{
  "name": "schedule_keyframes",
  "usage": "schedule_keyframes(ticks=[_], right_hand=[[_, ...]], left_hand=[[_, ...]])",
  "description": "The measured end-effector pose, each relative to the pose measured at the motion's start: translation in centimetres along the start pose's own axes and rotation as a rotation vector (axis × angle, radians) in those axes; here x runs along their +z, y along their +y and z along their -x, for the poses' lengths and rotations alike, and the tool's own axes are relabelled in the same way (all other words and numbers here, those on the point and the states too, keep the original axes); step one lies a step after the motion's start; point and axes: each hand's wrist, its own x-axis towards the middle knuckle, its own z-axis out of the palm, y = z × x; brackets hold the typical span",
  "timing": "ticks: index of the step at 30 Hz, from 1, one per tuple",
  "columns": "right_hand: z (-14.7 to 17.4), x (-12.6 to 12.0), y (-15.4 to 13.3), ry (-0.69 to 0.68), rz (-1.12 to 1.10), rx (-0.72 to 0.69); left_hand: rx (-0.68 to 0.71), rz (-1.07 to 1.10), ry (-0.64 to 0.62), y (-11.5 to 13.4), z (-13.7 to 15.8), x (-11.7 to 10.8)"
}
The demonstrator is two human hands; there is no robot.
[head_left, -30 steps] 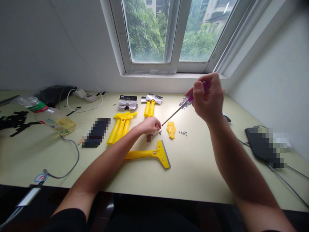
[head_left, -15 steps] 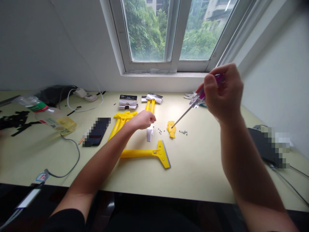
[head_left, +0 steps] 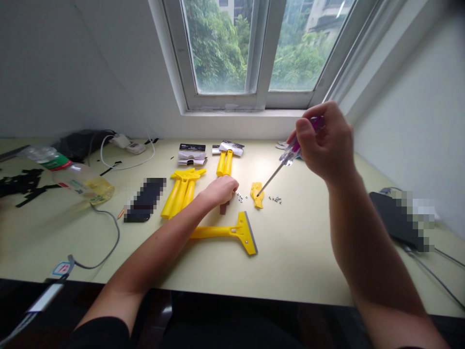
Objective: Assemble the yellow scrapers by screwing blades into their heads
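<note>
My right hand [head_left: 329, 140] is closed around the clear, purple handle of a screwdriver [head_left: 274, 177]. The shaft slopes down to the left, its tip over the small yellow plastic pieces [head_left: 257, 201]. My left hand [head_left: 222, 189], fingers pinched together, is low over the table beside several small nuts [head_left: 240, 198]; whatever is between its fingertips is hidden. Flat blade-like strips [head_left: 223, 209] show partly from under it. Several small screws [head_left: 276, 199] lie right of the yellow pieces. Nearer me rests a yellow scraper [head_left: 242, 233] with a metal blade, its handle partly behind my left forearm.
Stacked yellow scraper handles [head_left: 178, 194] lie left of centre. Behind are two more yellow handles [head_left: 224, 162] and folded black-and-white cards [head_left: 192, 154]. A phone [head_left: 145, 199], a tilted bottle [head_left: 74, 174] and cables are at left; a dark device [head_left: 395, 218] is at right.
My left hand has moved slightly right and down, toward the nuts. The screwdriver and my right hand have shifted a little left and down. The strips under my left hand now look brown, not white.
</note>
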Motion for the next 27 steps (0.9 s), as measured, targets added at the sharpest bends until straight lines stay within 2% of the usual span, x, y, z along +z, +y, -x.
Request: schedule_keyframes(ticks=[5, 11, 16, 19, 27], right_hand=[[-0.1, -0.3, 0.0, -0.017, 0.016, 0.002], [-0.2, -0.7, 0.1, 0.007, 0.012, 0.002], [-0.3, -1.0, 0.1, 0.02, -0.011, 0.015], [-0.3, -1.1, 0.1, 0.033, -0.019, 0.017], [-0.4, -1.4, 0.2, 0.047, -0.027, 0.028]], left_hand=[[0.054, 0.04, -0.023, 0.6, -0.2, -0.1], [0.061, 0.071, -0.033, 0.1, -0.3, -0.4], [0.205, 0.034, -0.089, 0.5, 0.0, -0.7], [0.238, 0.01, -0.138, 1.1, 0.0, -0.8], [0.295, -0.081, -0.101, 2.4, -0.3, -0.8]])
